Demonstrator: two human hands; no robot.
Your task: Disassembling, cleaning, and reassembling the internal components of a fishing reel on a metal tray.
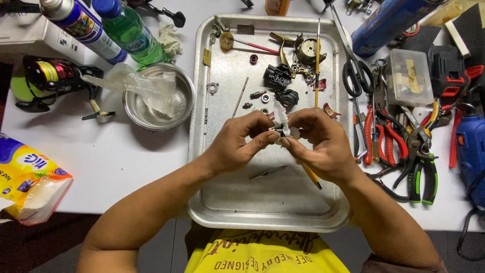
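Our left hand and right hand meet in the middle of the frame, above the metal tray. The fingers of both hands are curled in and pinch one small dark part between the fingertips. The right hand also presses a scrap of white tissue against this part. A yellow pencil-like tool sticks out below the right palm; we cannot tell whether the hand grips it or only covers it.

On the tray, just under the hands, lies a thin grey blade. Above the hands the tray holds many small reel parts: black housings, a brass gear piece, washers, a thin rod and a long brush lying upright in the picture.

To the left of the tray stands a steel bowl with a clear plastic bag in it. In the upper left of the frame we see a green bottle, a spray can and a fishing reel. A yellow tissue pack is at the left edge.

To the right of the tray lie scissors, several pliers with red and green handles, a clear plastic box and, at the right edge, a blue drill.
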